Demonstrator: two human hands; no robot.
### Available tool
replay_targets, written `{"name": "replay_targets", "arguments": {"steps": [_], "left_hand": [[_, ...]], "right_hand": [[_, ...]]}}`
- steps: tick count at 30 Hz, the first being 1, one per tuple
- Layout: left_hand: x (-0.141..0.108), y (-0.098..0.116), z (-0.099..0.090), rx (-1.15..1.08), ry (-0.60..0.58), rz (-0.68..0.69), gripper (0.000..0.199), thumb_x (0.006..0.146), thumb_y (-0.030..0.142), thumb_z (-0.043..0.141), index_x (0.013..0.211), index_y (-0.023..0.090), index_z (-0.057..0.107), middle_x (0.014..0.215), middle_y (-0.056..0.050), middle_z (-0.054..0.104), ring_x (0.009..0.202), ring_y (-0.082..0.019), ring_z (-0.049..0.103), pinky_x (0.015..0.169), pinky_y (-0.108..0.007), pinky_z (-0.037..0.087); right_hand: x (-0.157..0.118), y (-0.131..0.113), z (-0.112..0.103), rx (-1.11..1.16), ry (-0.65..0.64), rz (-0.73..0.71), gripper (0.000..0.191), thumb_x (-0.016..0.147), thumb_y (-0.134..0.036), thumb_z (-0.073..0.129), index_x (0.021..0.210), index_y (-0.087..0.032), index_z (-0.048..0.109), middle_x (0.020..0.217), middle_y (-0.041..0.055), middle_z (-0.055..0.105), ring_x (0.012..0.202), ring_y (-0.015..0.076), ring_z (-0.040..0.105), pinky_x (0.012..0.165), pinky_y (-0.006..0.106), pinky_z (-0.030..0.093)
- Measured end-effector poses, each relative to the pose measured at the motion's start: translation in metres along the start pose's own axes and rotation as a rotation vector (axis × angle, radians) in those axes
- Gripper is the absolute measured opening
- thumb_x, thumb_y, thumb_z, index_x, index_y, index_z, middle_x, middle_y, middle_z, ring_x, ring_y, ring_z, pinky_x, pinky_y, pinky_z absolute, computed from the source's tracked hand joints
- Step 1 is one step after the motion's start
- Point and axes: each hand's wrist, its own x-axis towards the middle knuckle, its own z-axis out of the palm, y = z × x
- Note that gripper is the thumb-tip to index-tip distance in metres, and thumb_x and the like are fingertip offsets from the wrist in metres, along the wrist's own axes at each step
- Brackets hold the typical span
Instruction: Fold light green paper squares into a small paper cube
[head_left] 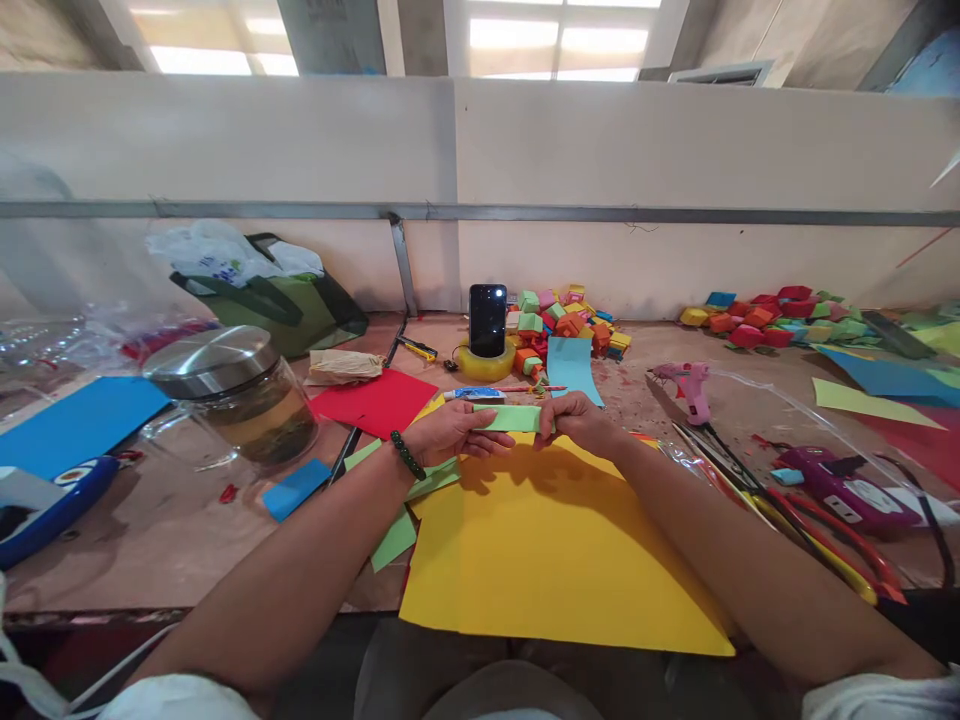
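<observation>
1. A light green paper strip point(511, 418) is held out in front of the body, above the far part of a large yellow sheet point(555, 560) on the table point(225, 545).
2. Its long axis is set crosswise, running from left to right and almost level, with one short end turned toward each side.
3. The strip is placed between the two hands, its middle left uncovered.
4. Its left end is gripped by the left hand point(448, 432), with the thumb laid over the paper and the fingers spread beneath; a dark beaded bracelet point(407, 456) is worn on that wrist.
5. Its right end is pinched by the right hand point(579, 422), between thumb and fingers.
6. Whether the strip is folded or single cannot be made out clearly at this size.
7. Shadows are cast on the yellow sheet just below both hands.
8. Beyond the strip, a phone point(487, 318) is stood upright at a yellow tape roll point(486, 364), and a blue paper piece point(574, 368) is seen before heaped paper cubes point(570, 325).
</observation>
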Motion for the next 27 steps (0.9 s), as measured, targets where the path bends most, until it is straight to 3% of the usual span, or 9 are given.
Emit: {"name": "replay_targets", "arguments": {"steps": [15, 18, 22, 27], "left_hand": [[-0.001, 0.001, -0.003, 0.019, -0.052, 0.011, 0.018, 0.084, 0.026, 0.066, 0.078, 0.009, 0.066, 0.086, -0.015, 0.075, 0.069, -0.016, 0.072, 0.055, -0.017, 0.049], [-0.003, 0.002, -0.002, 0.027, -0.047, 0.043, 0.017, 0.083, 0.027, 0.068, 0.081, 0.01, 0.066, 0.084, -0.014, 0.076, 0.07, -0.016, 0.072, 0.056, -0.017, 0.05], [-0.004, 0.004, -0.001, 0.015, -0.008, 0.074, 0.015, 0.082, 0.025, 0.068, 0.085, 0.01, 0.066, 0.079, -0.012, 0.076, 0.066, -0.016, 0.072, 0.054, -0.017, 0.05], [-0.003, 0.006, -0.003, 0.026, 0.01, 0.091, 0.016, 0.082, 0.024, 0.069, 0.091, 0.011, 0.066, 0.078, -0.013, 0.076, 0.066, -0.017, 0.072, 0.056, -0.017, 0.052]], "right_hand": [[0.0, -0.003, 0.002, 0.074, -0.008, 0.035, 0.016, 0.052, -0.012, 0.046, 0.051, -0.015, 0.062, 0.052, -0.0008, 0.063, 0.052, 0.0123, 0.065, 0.051, 0.02, 0.052], [0.0, -0.008, 0.004, 0.119, 0.028, 0.038, 0.016, 0.057, -0.014, 0.054, 0.066, -0.015, 0.067, 0.06, -0.0011, 0.067, 0.049, 0.0113, 0.065, 0.05, 0.02, 0.053], [-0.001, -0.015, 0.006, 0.181, 0.043, 0.075, 0.036, 0.064, -0.022, 0.067, 0.1, -0.019, 0.066, 0.087, 0.0014, 0.072, 0.051, 0.0107, 0.066, 0.05, 0.023, 0.056], [0.0, -0.016, 0.003, 0.191, 0.087, 0.075, 0.033, 0.065, -0.026, 0.072, 0.096, -0.017, 0.063, 0.081, 0.0013, 0.071, 0.052, 0.0104, 0.066, 0.053, 0.023, 0.057]]}}
